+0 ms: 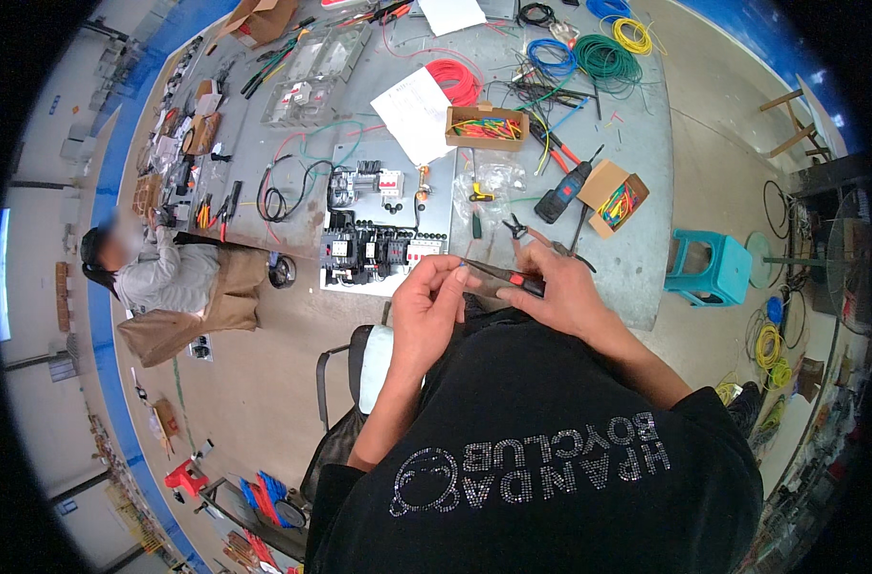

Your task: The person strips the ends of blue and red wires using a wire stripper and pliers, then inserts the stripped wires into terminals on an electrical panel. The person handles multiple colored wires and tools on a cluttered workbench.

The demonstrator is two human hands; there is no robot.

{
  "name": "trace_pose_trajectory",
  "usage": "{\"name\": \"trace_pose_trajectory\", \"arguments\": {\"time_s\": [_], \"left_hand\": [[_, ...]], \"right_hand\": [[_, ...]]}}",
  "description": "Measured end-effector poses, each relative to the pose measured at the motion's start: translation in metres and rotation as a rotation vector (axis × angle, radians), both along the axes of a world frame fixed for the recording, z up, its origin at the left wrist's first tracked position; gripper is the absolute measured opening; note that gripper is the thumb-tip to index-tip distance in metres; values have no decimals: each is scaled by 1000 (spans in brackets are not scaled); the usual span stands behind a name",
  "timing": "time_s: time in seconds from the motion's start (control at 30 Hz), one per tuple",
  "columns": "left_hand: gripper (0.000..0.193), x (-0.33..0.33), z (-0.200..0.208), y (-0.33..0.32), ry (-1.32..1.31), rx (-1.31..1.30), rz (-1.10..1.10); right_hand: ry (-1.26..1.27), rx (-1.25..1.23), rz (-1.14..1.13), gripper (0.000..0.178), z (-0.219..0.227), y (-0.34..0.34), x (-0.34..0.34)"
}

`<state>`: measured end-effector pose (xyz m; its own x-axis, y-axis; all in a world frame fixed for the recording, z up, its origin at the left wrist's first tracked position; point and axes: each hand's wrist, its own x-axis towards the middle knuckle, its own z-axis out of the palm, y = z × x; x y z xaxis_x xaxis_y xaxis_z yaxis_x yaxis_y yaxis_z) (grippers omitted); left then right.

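My right hand [562,292] is wrapped round a slim tool with red and black handles [520,279], which looks like pliers. Its dark tip points left and meets the fingertips of my left hand [430,304]. Those fingers are pinched together on something small, with a speck of blue showing; its kind is too small to make out. Just beyond my right hand lies a second plier-like tool [517,229] with dark jaws, partly hidden by the fingers. Left of my hands a panel [390,206] carries black contactors [345,247] and white breakers [424,251].
A cordless drill [562,194] and two cardboard boxes [486,143] of coloured sleeves lie on the grey table [637,277]. Wire coils [606,63] sit at the back. A teal stool [710,269] stands right. At the left, another person [173,277] works beside the table.
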<state>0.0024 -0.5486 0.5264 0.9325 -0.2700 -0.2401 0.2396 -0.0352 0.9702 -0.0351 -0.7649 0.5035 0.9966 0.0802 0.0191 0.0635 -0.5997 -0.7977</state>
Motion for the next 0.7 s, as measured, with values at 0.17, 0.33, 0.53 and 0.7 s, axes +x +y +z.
{"name": "trace_pose_trajectory", "arguments": {"time_s": [0.17, 0.33, 0.53, 0.7], "left_hand": [[12, -1, 1, 2, 26, -7, -7], [12, 0, 7, 6, 36, 11, -18], [12, 2, 5, 14, 30, 5, -35], [12, 1, 6, 17, 25, 5, -49]], "right_hand": [[-41, -56, 147, 32, -5, -2, 1], [28, -13, 178, 29, -1, 2, 2], [4, 21, 200, 28, -4, 5, 4], [109, 108, 220, 26, -3, 4, 5]]}}
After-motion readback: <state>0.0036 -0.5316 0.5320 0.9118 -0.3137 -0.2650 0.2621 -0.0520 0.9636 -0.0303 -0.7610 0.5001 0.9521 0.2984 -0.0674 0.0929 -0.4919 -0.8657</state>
